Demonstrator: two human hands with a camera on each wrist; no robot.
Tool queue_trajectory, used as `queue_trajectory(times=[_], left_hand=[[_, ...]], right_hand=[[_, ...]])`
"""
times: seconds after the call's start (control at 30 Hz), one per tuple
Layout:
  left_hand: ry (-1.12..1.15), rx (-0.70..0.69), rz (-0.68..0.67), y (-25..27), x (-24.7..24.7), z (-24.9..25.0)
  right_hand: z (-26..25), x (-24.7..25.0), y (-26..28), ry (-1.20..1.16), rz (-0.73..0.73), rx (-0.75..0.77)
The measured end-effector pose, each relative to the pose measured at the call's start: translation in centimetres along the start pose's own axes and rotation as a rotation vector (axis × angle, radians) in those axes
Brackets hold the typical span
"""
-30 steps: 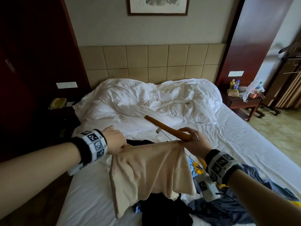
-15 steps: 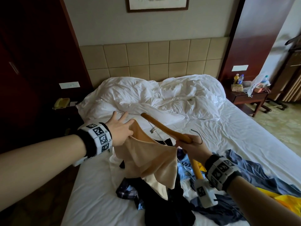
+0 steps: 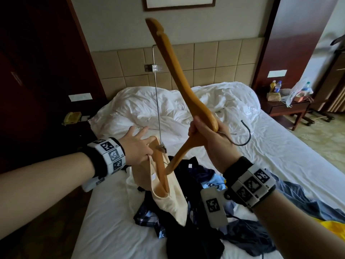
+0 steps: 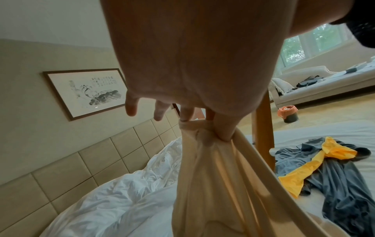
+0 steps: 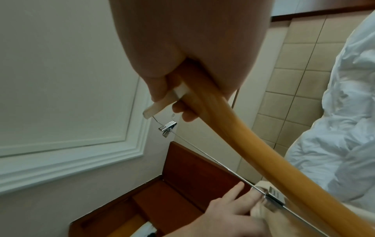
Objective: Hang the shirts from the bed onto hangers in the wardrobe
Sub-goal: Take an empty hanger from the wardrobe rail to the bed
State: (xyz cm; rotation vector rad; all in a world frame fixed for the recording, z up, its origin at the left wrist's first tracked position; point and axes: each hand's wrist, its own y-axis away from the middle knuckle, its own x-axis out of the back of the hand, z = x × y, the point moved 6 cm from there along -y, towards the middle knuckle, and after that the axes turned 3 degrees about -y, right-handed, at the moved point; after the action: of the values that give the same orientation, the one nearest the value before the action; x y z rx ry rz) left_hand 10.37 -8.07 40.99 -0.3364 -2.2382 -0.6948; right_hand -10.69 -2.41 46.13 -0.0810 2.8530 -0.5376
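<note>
My right hand (image 3: 207, 133) grips a wooden hanger (image 3: 173, 66) at its neck, close to the dark metal hook (image 3: 242, 137). The hanger stands nearly upright, and its lower arm dips into the opening of a cream shirt (image 3: 168, 195). My left hand (image 3: 138, 144) pinches the shirt's edge (image 4: 205, 133) between thumb and fingers and holds it up; its other fingers are spread. A thin metal bar with two clips (image 3: 153, 68) runs along the hanger. In the right wrist view my right fingers (image 5: 160, 89) wrap the hanger (image 5: 243, 133).
Dark shirts (image 3: 188, 230) lie in a heap on the white bed (image 3: 112, 230) under my hands, with grey and yellow clothes (image 4: 328, 165) to the right. A rumpled duvet (image 3: 168, 109) fills the bed's head. A bedside table (image 3: 287, 109) with bottles stands at the right.
My right hand swung the hanger from lying nearly flat to standing almost upright, its lower arm now inside the shirt. The left hand kept its hold on the cream shirt, which hangs narrower.
</note>
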Motion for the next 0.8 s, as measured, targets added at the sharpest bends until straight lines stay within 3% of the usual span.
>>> queue_trajectory(times=[0.17, 0.37, 0.57, 0.8], left_hand=[[0.149, 0.024, -0.009, 0.6, 1.0, -0.2], [0.380, 0.095, 0.005, 1.4, 1.4, -2.2], [0.378, 0.138, 0.000, 1.1, -1.0, -4.2], [0.363, 0.119, 0.046, 0.6, -4.8, -5.0]], right_hand=[[1.5, -1.4, 0.3, -0.071, -0.002, -0.059], [4.6, -1.4, 1.9, 0.043, -0.038, -0.128], [8.0, 1.2, 3.1, 0.286, -0.102, -0.204], [9.2, 3.1, 3.9, 0.215, -0.079, -0.425]])
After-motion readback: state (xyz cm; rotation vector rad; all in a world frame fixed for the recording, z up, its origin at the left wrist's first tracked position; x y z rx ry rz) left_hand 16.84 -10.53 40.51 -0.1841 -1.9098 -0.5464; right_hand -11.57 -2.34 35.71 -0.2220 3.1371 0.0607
